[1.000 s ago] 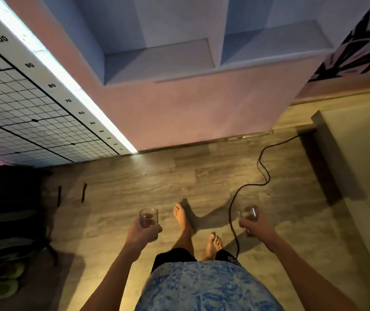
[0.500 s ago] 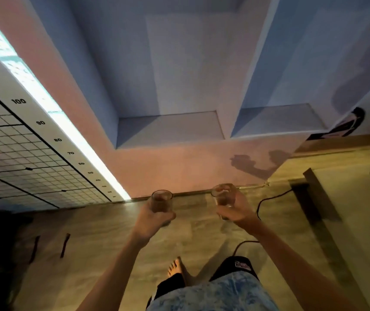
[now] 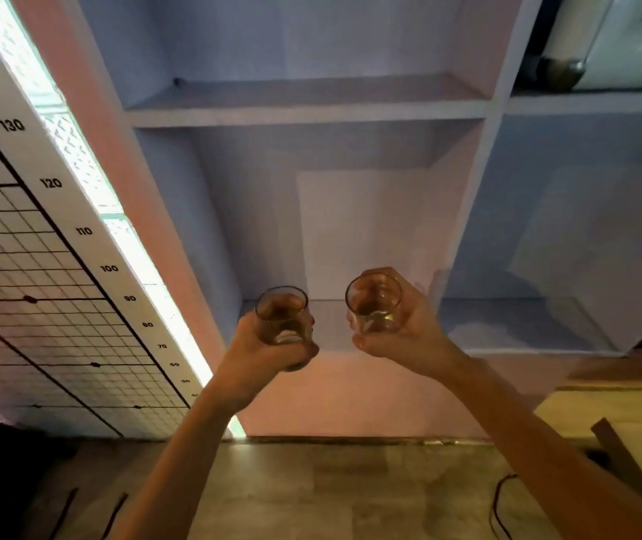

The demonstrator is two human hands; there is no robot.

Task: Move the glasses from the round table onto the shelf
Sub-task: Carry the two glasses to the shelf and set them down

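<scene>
Closest to me is the wooden floor (image 3: pixel 311 493), with a thin black cable (image 3: pixel 498 508) snaking over it on the right side. Both bare forearms reach up and forward from there. The left hand (image 3: pixel 261 352) has its fingers curled snug around the lower half of the left glass (image 3: pixel 282 315), gripping it from the side and underneath, rim up and tipped a bit toward us. The right hand (image 3: pixel 409 337) is wrapped around the right glass (image 3: pixel 374 304), fingers round the back and thumb tucked along the bottom edge, so it's a full grip too. The two glasses are side by side, near each other but not touching, held up in the air right in front of the opening of the left-hand compartment of the shelf (image 3: pixel 331 321). Neither looks set down on it yet. Below that opening is a pink panel (image 3: pixel 350 395) running down to the floor. Off to the left there's a gridded measuring chart (image 3: pixel 39 305) with numbers up its edge, and a bright light strip (image 3: pixel 89 181) beside it. Further up the unit there's another board (image 3: pixel 311 111) across, and in the top right cubby sits some roundish metal thing (image 3: pixel 556 72). I can't really make out what it is.
</scene>
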